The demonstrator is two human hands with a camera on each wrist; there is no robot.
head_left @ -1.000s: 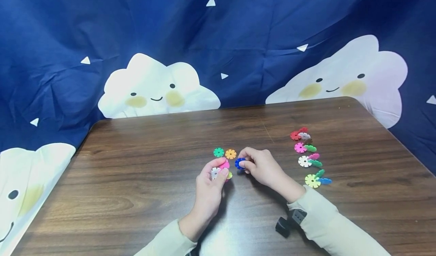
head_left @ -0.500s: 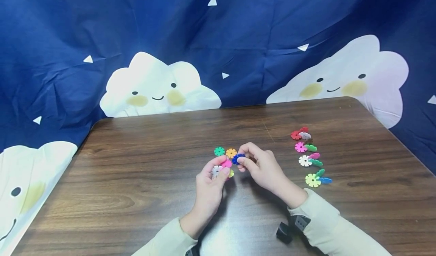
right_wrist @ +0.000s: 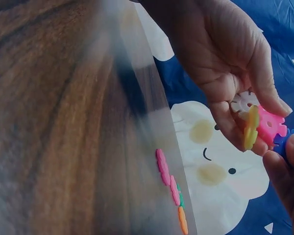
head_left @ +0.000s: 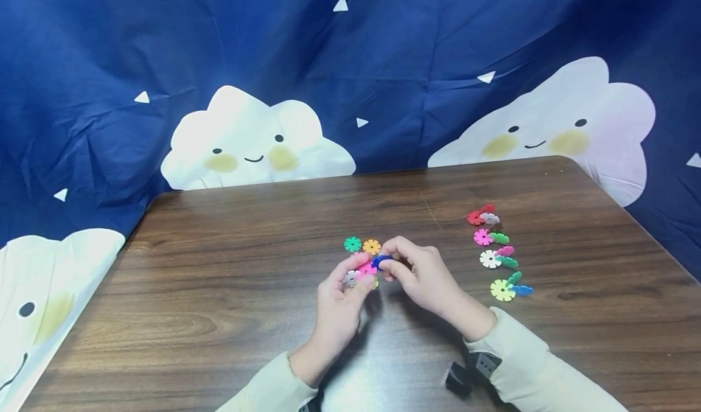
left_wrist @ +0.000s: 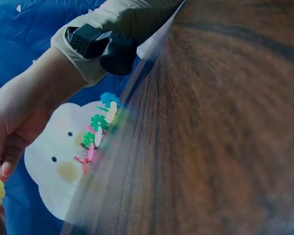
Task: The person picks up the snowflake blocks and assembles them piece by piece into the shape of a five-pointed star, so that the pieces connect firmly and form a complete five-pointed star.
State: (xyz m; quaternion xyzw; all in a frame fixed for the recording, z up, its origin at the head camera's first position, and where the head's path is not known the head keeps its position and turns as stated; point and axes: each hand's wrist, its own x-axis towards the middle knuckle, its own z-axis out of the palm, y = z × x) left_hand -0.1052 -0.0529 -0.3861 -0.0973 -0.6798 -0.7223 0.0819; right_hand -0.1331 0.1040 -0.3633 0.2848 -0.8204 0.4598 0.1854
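The pink notched disc is between the 2 hands, over the table, right of its middle and well in from the far edge. The left hand pinches the disc between thumb and fingers. A grey disc and a yellow disc sit against it, apparently joined to it. The right hand pinches a blue disc at the pink rim; whether their notches have engaged, I cannot tell.

The discs look like thin moulded plastic: probably very light, fairly stiff, a little slick, and unlikely to break under modest pressure. The best hold is likely flat across the faces near the hub, leaving the notch free; a forced angle might bend a tooth or loosen a neighbouring disc.

A green disc and an orange disc lie flat just beyond the left fingers, toward the far edge. Along the right edge stand 4 joined clusters in a row from near the far right corner.

The wood-grain tabletop looks smooth, with glare toward the near edge. Behind the far edge hangs a blue curtain printed with white clouds and small triangles.
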